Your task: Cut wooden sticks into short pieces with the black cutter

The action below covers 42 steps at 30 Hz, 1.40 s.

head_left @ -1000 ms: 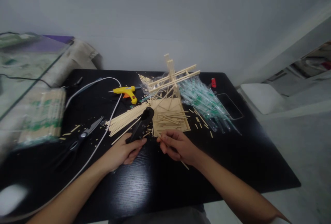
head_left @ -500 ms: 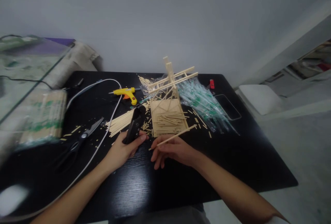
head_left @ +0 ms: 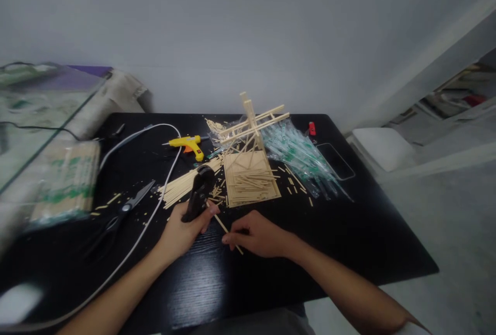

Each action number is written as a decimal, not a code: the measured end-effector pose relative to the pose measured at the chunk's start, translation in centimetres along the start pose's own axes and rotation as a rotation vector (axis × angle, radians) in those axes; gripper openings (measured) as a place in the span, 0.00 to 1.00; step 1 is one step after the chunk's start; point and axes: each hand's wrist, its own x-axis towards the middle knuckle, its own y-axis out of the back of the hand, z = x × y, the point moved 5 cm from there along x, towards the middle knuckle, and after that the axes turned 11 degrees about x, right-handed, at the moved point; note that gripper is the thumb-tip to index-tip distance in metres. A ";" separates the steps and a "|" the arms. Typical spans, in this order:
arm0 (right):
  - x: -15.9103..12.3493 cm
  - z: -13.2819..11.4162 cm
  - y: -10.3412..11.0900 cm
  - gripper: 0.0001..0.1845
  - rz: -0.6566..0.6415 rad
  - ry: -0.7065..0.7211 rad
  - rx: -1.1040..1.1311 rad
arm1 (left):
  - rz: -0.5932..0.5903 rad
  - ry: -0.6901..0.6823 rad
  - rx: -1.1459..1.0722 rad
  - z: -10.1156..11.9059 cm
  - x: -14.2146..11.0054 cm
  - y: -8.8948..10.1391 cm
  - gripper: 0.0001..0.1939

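The left hand [head_left: 182,232] wraps its fingers round a black tool [head_left: 199,193]; the right hand [head_left: 256,234] pinches a stick [head_left: 221,225] between its fingers, black tabletop [head_left: 349,237] stretching to its near edge.

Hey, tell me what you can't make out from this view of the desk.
All in the head view:
Handle of the black tool: mostly hidden by the left hand.
Upper end of the thin stick: lost beside the dark tool and thumb; can't tell whether they touch.
Handles of the scissors: dim against the black tabletop.
Print on the bagged sticks: too blurred to read.
White cable: cut off at lower left.
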 end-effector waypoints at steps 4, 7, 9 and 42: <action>-1.3 -2.2 6.6 0.14 0.400 0.092 -0.250 | 0.019 0.055 -0.096 -0.5 0.3 0.3 0.24; -2.8 -2.8 12.6 0.04 0.693 0.092 -0.467 | 0.039 0.081 -0.132 -0.9 0.6 0.4 0.26; -3.0 -1.9 14.8 0.08 0.710 0.026 -0.626 | 0.043 0.071 -0.115 -1.0 0.6 0.4 0.27; -4.6 -6.4 6.9 0.18 0.381 0.215 -0.248 | 0.094 -0.089 0.030 0.4 0.5 0.7 0.20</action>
